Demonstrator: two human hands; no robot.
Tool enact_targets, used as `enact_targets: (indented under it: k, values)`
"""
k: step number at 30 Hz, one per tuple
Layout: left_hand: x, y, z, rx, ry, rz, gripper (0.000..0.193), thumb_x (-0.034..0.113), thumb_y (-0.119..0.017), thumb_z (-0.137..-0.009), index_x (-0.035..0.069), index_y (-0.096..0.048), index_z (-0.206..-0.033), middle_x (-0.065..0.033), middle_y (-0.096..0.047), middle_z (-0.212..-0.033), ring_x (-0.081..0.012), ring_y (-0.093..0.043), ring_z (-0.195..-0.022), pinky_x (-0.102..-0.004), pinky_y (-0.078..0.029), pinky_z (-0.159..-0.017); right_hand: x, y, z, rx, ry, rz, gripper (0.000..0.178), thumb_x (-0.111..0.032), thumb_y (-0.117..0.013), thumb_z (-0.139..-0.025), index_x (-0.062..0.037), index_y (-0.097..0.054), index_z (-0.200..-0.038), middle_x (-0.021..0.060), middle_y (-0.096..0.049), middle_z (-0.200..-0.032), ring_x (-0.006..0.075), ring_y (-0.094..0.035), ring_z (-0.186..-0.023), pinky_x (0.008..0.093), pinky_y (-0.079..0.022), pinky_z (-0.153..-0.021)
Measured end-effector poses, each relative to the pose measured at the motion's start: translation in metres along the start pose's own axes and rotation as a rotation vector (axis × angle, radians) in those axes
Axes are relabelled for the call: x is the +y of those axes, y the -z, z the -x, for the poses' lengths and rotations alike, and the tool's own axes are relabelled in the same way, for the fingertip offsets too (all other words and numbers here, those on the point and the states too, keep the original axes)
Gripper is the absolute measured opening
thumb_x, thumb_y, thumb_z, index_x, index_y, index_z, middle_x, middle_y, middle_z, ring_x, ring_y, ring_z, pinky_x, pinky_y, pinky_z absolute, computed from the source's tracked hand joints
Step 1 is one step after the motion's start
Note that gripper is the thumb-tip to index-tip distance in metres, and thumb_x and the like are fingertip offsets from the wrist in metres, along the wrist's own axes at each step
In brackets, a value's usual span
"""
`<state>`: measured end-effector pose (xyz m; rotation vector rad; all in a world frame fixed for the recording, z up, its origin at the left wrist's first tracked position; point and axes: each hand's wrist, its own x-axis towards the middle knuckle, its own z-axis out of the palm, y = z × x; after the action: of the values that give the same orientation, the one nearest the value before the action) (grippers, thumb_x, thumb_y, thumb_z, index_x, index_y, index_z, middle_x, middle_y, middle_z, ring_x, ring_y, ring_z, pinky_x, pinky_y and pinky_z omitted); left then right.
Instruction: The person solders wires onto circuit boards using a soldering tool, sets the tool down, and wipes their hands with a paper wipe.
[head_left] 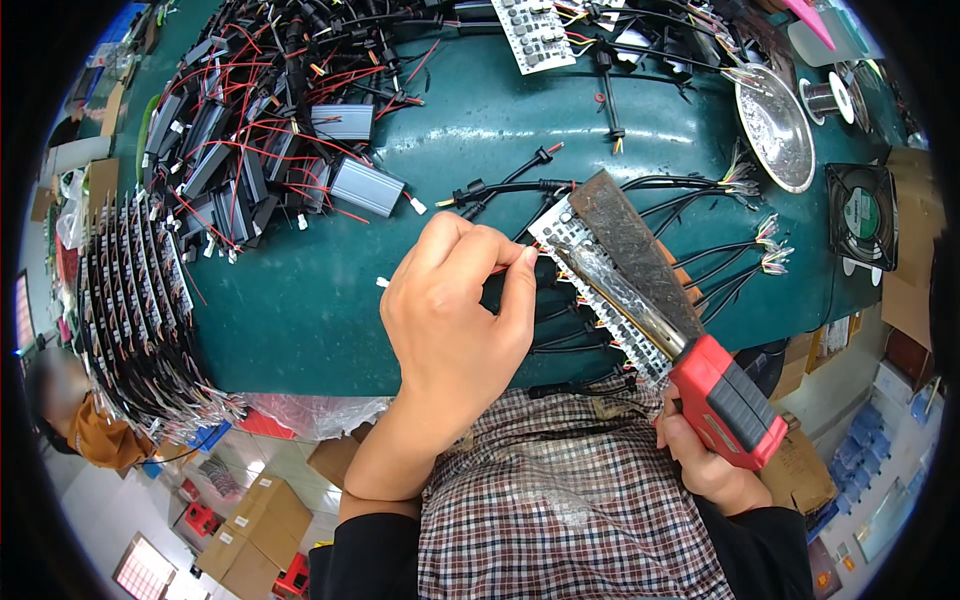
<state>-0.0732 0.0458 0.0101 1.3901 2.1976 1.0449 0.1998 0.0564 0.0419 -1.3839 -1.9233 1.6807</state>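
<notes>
our left grip (462, 295) pinches a thin wire (501, 268), likely steadying it, ten o'clock from the soldering gun (722, 400) our right grip (712, 468) clasps.

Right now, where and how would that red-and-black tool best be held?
Probably by its thick handle, coming from the lower right, where the right hand holds it: the handle slants down toward that side and offers a broad grip. I'd avoid the thin metal shaft, which points up-left along the circuit board.
</notes>
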Motion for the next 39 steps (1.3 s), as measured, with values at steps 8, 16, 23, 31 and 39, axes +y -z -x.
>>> enact_targets:
  k: [8,16,23,31,39]
  values:
    - [-0.005,-0.006,0.0,0.061,-0.034,0.031,0.014,0.007,-0.078,-0.077,0.008,-0.064,-0.073,-0.003,-0.057,-0.074,-0.0206,-0.057,-0.06,-0.0335,-0.042,-0.053,-0.002,-0.004,-0.004,0.025,0.007,-0.006,0.033,-0.004,-0.075,-0.077,0.0016,-0.069,-0.109,0.0108,-0.064,-0.084,0.0274,-0.062,-0.069,0.0359,-0.049,-0.062]
    - [0.001,-0.004,-0.001,0.016,0.01,0.009,0.012,0.0,-0.077,-0.079,0.0,-0.066,-0.076,-0.0073,-0.059,-0.075,-0.0167,-0.06,-0.065,-0.0282,-0.047,-0.06,-0.001,-0.004,-0.005,-0.018,-0.03,0.002,0.03,-0.003,-0.074,-0.077,0.0017,-0.068,-0.107,0.0108,-0.065,-0.083,0.0283,-0.063,-0.069,0.0368,-0.049,-0.062]
    - [0.0,-0.004,-0.001,0.019,0.008,0.005,0.013,-0.001,-0.077,-0.079,-0.001,-0.065,-0.074,-0.0069,-0.058,-0.074,-0.0158,-0.059,-0.063,-0.0273,-0.046,-0.059,-0.001,-0.004,-0.005,0.018,-0.006,-0.013,0.03,-0.003,-0.074,-0.078,0.0013,-0.069,-0.107,0.0109,-0.065,-0.084,0.0287,-0.063,-0.07,0.0365,-0.05,-0.063]
    - [-0.005,-0.007,-0.001,0.042,-0.018,0.014,0.015,0.002,-0.078,-0.077,0.004,-0.063,-0.072,-0.0053,-0.057,-0.073,-0.0191,-0.057,-0.06,-0.0311,-0.044,-0.055,-0.003,0.001,-0.002,-0.01,-0.014,-0.011,0.033,-0.004,-0.074,-0.078,0.0014,-0.069,-0.11,0.0108,-0.065,-0.084,0.0278,-0.063,-0.069,0.0364,-0.05,-0.063]
    - [-0.006,-0.009,0.0,0.061,-0.038,0.018,0.018,0.006,-0.078,-0.075,0.008,-0.061,-0.07,-0.0035,-0.056,-0.073,-0.0219,-0.055,-0.057,-0.0347,-0.041,-0.052,-0.01,-0.002,-0.008,-0.018,-0.029,0.01,0.032,-0.003,-0.074,-0.079,0.0013,-0.068,-0.11,0.0115,-0.065,-0.085,0.0279,-0.063,-0.07,0.0358,-0.05,-0.063]
